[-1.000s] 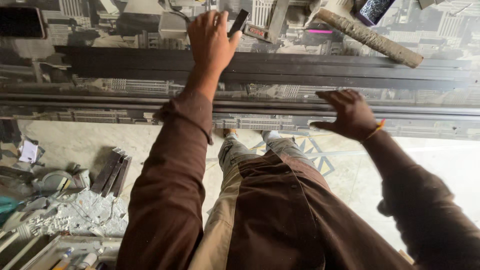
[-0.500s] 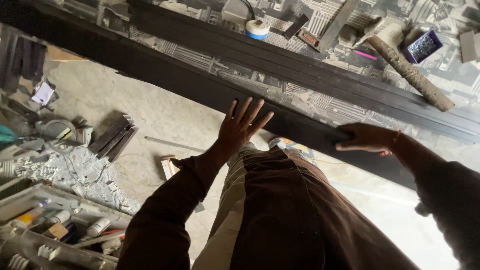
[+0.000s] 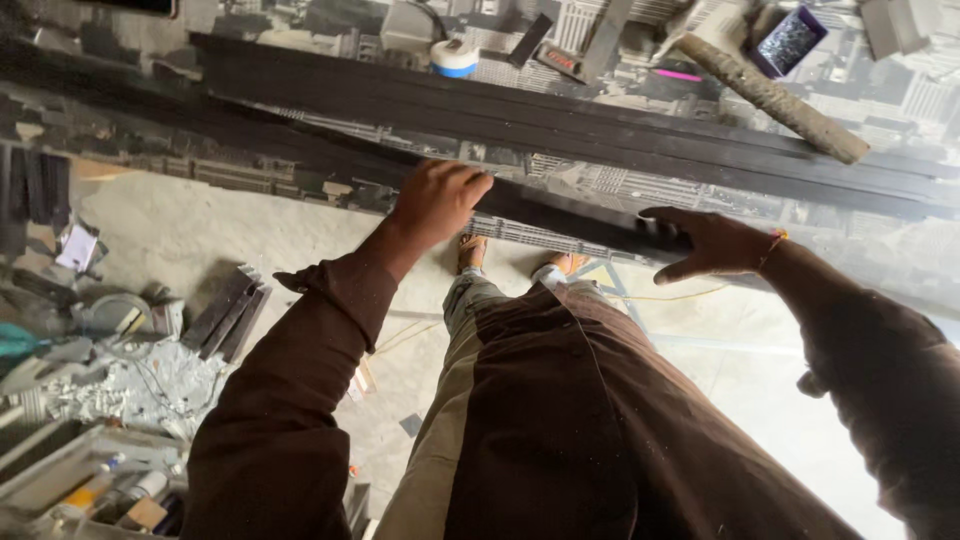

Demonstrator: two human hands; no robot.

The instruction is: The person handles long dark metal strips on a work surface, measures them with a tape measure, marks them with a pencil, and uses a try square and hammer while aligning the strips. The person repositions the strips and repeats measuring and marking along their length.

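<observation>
I stand at a table covered with a grey cityscape print [image 3: 540,235]. Long black metal bars [image 3: 560,120] lie across it. My left hand [image 3: 435,200] curls its fingers over the near edge of the closest black bar [image 3: 300,150]. My right hand [image 3: 705,243] rests on the right end of that same bar, thumb and fingers around it. Both arms wear dark brown sleeves.
At the table's back lie a blue-and-white tape roll [image 3: 455,57], a rough wooden stick [image 3: 775,98], a small purple box [image 3: 788,42] and short black offcuts [image 3: 528,40]. On the floor left are black bar pieces [image 3: 228,312], metal shavings [image 3: 120,385] and a tray of tools [image 3: 90,480].
The view swung left and down. My left hand came back from the far side of the table and closed over the near bar's edge. My right hand stayed on the bar.
</observation>
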